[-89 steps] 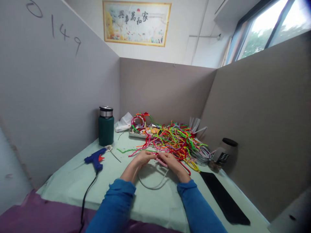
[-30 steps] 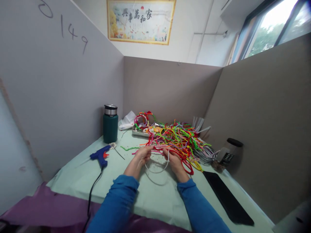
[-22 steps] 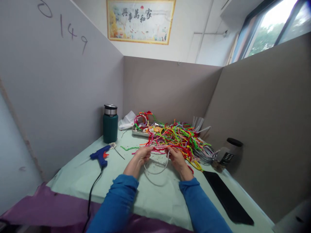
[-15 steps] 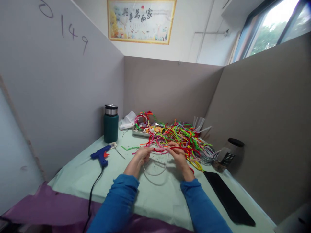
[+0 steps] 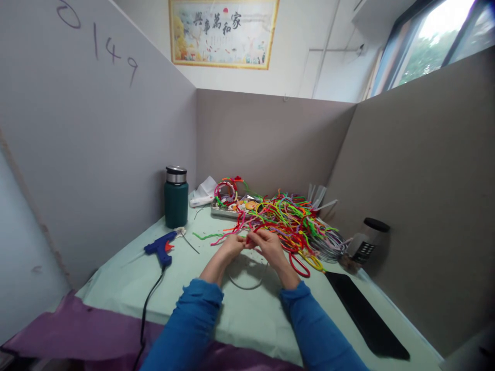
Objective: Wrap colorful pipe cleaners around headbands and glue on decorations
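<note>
1. Your 2 hands meet over the near part of the green-covered table [image 5: 247, 322], fingertips close together.
2. Your left hand [image 5: 233, 246] has its fingers curled inward, pinching a red pipe cleaner [image 5: 248, 240]; your right hand partly hides its fingertips.
3. Your right hand [image 5: 269, 247] bends over from the other side, thumb and forefinger pressed together on that same red pipe cleaner.
4. The red pipe cleaner sits between your 2 hands, just in front of the pipe cleaner pile [image 5: 290, 216].
5. Below your hands you see 1 thin curved arc [image 5: 247, 288]; you cannot tell whether it is a hoop or a shadow.
6. Behind the pile's left side stands a shallow metal tray [image 5: 225, 212] of small pieces.
7. To your left, a blue glue gun [image 5: 159, 248] lies near a dark green bottle [image 5: 176, 203], its cord running over the table edge.
8. To your right, a black flat strip [image 5: 365, 314] lies near a clear jar [image 5: 361, 248] with a black lid.
</note>
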Tool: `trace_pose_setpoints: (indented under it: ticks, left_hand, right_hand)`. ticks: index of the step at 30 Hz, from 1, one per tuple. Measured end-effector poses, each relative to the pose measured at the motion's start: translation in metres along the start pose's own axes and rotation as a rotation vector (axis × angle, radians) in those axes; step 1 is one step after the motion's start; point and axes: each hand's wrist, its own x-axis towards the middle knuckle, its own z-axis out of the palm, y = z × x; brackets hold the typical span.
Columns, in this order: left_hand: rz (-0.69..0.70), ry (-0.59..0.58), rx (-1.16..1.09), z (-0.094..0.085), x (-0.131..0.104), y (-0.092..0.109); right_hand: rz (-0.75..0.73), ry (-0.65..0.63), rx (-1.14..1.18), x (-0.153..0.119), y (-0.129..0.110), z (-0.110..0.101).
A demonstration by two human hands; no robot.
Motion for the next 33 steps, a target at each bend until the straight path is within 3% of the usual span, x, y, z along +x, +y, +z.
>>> trace_pose_setpoints:
  ticks: [7, 12, 18, 27, 33]
  left_hand:
    - [0.121, -0.217, 0.035, -0.002, -0.005, 0.005]
    - [0.138, -0.342, -0.001, -0.005, -0.009, 0.008]
    - [0.142, -0.251, 0.011, -0.004, -0.008, 0.007]
    - [0.128, -0.215, -0.044, -0.001, -0.004, 0.002]
    - [0.09, -0.242, -0.081, 0.002, -0.001, -0.003]
  right_hand:
    - [0.205, 0.124, 0.366, 0.015, 0.011, -0.031]
    - [0.239, 0.178, 0.481, 0.009, 0.022, -0.037]
    - [0.257, 0.16, 0.386, 0.007, 0.03, -0.034]
    - [0.265, -0.121, 0.179, 0.002, 0.029, -0.023]
    - [0.264, -0.041, 0.197, 0.0, 0.026, -0.02]
